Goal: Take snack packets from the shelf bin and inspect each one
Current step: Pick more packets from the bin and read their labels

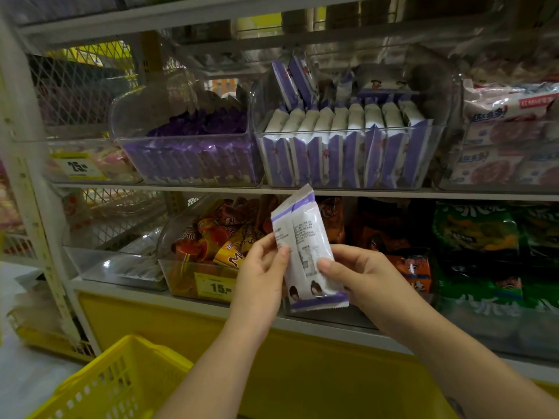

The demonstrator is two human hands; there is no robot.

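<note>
Held upright in the centre of the frame, in front of the lower shelf: white-and-purple snack packet point(305, 252), top tilted slightly left, small print facing the camera. Pinched at its left edge by the left hand point(260, 276), thumb on front, fingers curled behind; clamped at its right edge by the right hand point(360, 276) likewise. Above, upper centre: clear shelf bin point(450, 116) packed with matching packets. Lower left: yellow basket point(99, 385). Left of the hands: price tag point(216, 287) reading 15.
</note>
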